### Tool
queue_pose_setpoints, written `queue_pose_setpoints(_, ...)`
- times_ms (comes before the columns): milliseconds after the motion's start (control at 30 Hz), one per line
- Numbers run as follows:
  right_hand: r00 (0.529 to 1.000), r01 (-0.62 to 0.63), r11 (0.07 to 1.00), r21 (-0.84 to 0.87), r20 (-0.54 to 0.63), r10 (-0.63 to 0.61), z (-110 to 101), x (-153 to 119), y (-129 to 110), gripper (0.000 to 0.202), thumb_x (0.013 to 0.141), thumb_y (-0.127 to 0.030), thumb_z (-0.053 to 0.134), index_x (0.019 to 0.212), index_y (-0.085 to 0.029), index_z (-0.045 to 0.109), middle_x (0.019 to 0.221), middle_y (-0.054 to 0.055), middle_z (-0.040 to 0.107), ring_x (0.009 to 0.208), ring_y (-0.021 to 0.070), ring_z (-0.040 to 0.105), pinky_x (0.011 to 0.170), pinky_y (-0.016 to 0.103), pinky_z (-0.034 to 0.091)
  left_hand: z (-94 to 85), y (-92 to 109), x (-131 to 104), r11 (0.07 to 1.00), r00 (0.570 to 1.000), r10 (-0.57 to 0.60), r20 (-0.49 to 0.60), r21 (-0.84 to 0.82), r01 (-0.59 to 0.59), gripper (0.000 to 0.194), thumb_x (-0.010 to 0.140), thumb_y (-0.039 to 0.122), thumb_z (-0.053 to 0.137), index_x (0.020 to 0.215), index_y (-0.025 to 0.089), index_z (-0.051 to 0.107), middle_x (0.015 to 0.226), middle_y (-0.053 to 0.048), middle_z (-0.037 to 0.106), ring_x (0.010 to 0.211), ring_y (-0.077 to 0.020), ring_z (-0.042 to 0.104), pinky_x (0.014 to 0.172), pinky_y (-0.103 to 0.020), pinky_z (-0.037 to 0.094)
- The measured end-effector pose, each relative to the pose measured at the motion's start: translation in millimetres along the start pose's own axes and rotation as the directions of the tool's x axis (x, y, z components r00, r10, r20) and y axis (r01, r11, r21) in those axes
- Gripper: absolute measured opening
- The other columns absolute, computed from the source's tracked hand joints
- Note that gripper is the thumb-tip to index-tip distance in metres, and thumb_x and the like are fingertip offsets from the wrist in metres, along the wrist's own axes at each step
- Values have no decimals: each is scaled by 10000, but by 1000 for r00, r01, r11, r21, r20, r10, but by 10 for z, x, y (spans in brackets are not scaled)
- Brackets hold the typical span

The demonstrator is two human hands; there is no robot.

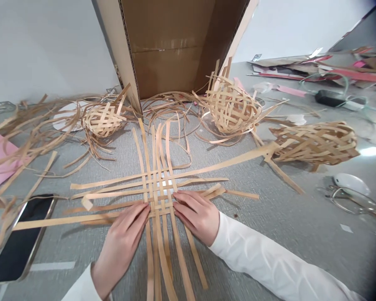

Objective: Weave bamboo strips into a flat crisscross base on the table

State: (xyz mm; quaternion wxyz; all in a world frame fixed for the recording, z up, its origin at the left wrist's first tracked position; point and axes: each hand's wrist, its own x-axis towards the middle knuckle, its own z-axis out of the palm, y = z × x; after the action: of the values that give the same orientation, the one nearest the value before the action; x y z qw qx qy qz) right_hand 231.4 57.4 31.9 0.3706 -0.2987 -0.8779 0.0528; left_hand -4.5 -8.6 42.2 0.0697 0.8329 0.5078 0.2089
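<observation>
A loose flat weave of pale bamboo-like strips (158,180) lies on the grey table before me, its long ends sticking out on all sides. At its left edge, my left hand (125,232) is closed, fingertips together on the crossing strips. Opposite it, my right hand (196,213) has its bent fingers pressed on the right edge of the same weave. Both thumbs are mostly hidden. Between the hands the strips cross over and under in a small grid, with narrow gaps. Several lengthwise strips run toward me past my wrists.
A cardboard box (172,50) stands behind. Around it are woven baskets (233,106), (319,142), a small woven piece (104,120) and loose strips (34,138). A phone (21,240) lies left, under a strip end. Glasses (352,200) and a white mouse (351,184) sit right.
</observation>
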Motion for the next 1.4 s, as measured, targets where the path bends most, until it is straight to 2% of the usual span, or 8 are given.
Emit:
queue_pose_setpoints(167, 998, -5, 1000, -3, -65, 4, 27, 4, -11, 132, 871, -90, 526, 891, -109, 656, 963, 125, 681, 989, 236, 618, 814, 375, 554, -27, 25, 18, 999, 999, 32, -34, -8, -32, 353, 936, 115, 406, 1266, 165, 519, 1233, -97, 598, 1144, -206, 554, 965, -339, 478)
queue_pose_setpoints(367, 968, 232, 972, -32, -88, -234, 26, 5, -60, 156, 899, -117, 508, 909, -154, 659, 993, 39, 698, 996, 158, 608, 918, 330, 485, -86, 85, 112, 985, 986, 165, -6, -49, -165, 355, 859, 54, 422, 1160, 151, 581, 1148, -89, 651, 1156, -218, 547, 975, -370, 469)
queue_pose_setpoints(467, 958, 280, 959, -41, -60, -282, 43, -1, -69, 183, 910, -136, 485, 893, -166, 665, 985, 20, 699, 973, 147, 609, 915, 335, 472, -87, 89, 138, 984, 986, 168, -10, -56, -168, 302, 867, 101, 463, 1139, 141, 587, 1114, -98, 669, 1138, -230, 563, 946, -375, 494)
queue_pose_setpoints(767, 902, 426, 896, -125, -23, -432, 84, 94, -209, 280, 839, -87, 424, 753, -106, 689, 842, 108, 696, 814, 209, 644, 771, 354, 527, -56, 73, 133, 983, 982, 171, -87, -51, -175, 227, 920, 122, 460, 1072, 173, 621, 1017, -55, 708, 1054, -198, 625, 926, -330, 521)
queue_pose_setpoints(933, 920, 389, 917, -91, -20, -392, 108, 115, -276, 267, 793, -86, 451, 651, -121, 674, 806, 118, 697, 732, 221, 656, 718, 346, 536, -56, 63, 94, 979, 978, 202, -45, -23, -203, 231, 942, 144, 441, 1105, 151, 604, 1067, -68, 695, 1110, -210, 592, 974, -356, 487)
queue_pose_setpoints(1100, 922, 384, 918, -98, -3, -387, 110, 92, -262, 272, 803, -95, 457, 632, -139, 663, 800, 98, 691, 711, 208, 656, 747, 346, 538, -25, 60, 45, 990, 991, 132, 37, -49, -130, 249, 943, 140, 419, 1074, 182, 626, 1124, -80, 663, 1164, -232, 549, 947, -379, 508)
queue_pose_setpoints(1200, 921, 389, 916, -95, 25, -388, 124, 74, -251, 291, 824, -100, 438, 644, -151, 661, 818, 88, 684, 718, 194, 651, 765, 342, 535, -15, 70, 43, 991, 991, 125, 37, -49, -123, 257, 946, 138, 400, 1055, 176, 631, 1120, -84, 660, 1165, -239, 542, 932, -376, 516)
queue_pose_setpoints(1400, 893, 445, 888, -114, -26, -450, 183, 20, -239, 315, 832, -102, 407, 639, -148, 652, 799, 74, 644, 710, 210, 648, 769, 395, 530, 0, 83, 54, 993, 994, 105, 19, -57, -104, 253, 940, 127, 396, 990, 180, 639, 1084, -72, 673, 1165, -230, 542, 921, -366, 525)
